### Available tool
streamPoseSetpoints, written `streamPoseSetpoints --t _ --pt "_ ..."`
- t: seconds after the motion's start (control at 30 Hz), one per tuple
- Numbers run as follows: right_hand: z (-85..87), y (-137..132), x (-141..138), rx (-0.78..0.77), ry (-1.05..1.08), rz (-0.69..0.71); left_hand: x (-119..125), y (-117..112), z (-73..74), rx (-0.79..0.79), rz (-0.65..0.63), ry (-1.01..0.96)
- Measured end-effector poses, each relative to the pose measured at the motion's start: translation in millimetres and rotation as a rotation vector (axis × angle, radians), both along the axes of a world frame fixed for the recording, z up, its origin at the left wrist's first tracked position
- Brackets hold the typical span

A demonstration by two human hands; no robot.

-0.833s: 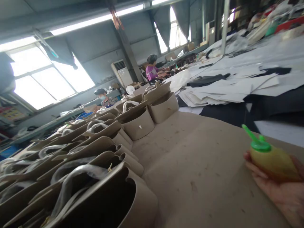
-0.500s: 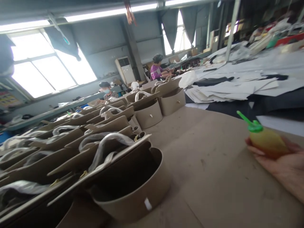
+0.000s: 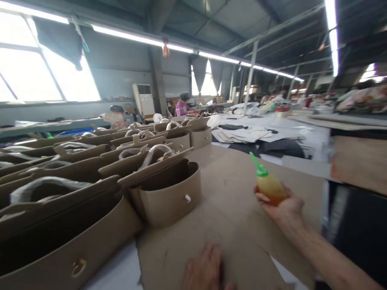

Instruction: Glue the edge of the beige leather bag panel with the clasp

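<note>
My right hand (image 3: 292, 207) is closed round a squeeze bottle (image 3: 270, 189) of amber liquid, held tilted above the table with its green nozzle pointing up and to the left. Low in the view, my left hand (image 3: 205, 268) is over the brown sheet (image 3: 223, 201) that covers the table. Motion smears its fingers, and whether they are spread or curled is unclear. Left of both hands stands a taupe handbag (image 3: 169, 201) with a raised flap, a plastic-wrapped handle and a white-covered clasp. Another taupe handbag (image 3: 90, 241) with a gold clasp is nearer to me.
Several more such bags (image 3: 81, 169) stand in rows across the left side. White and dark sheets (image 3: 244, 135) are piled beyond the brown sheet. A person (image 3: 183, 106) in purple sits at the back, and another person (image 3: 117, 117) farther left. A brown board (image 3: 359, 161) lies at the right.
The view has swung right and levelled. My left hand has come into view at the bottom. The bottle, still in my right hand, now appears nearer the middle.
</note>
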State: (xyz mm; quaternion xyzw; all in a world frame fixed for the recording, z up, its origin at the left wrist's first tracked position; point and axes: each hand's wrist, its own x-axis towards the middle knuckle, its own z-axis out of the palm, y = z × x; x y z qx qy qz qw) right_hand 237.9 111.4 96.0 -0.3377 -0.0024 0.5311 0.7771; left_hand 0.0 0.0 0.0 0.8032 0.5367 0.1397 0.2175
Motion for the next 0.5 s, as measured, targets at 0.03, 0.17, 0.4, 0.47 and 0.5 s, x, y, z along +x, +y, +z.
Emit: streamPoseSetpoints --t 0.03,0.17,0.4,0.47,0.5 --pt "-3.5 -12.8 -8.7 0.014 0.003 0.003 0.1 -2.2 7.4 0.035 -0.028 0.011" --pt "-25.9 -56.7 -40.6 0.073 0.010 0.033 -3.4 -11.3 35.5 0.100 -0.070 0.020" --pt "-58.4 -73.5 -63.7 0.178 0.027 0.054 -9.3 5.3 33.1 0.107 -0.162 0.020" --pt "-60.6 -71.6 -64.5 0.202 0.033 0.049 -14.1 8.1 30.7 0.126 -0.169 0.006" --pt "-61.4 -70.0 -64.2 0.210 0.036 0.046 -17.7 8.5 29.7 0.158 -0.179 -0.013"
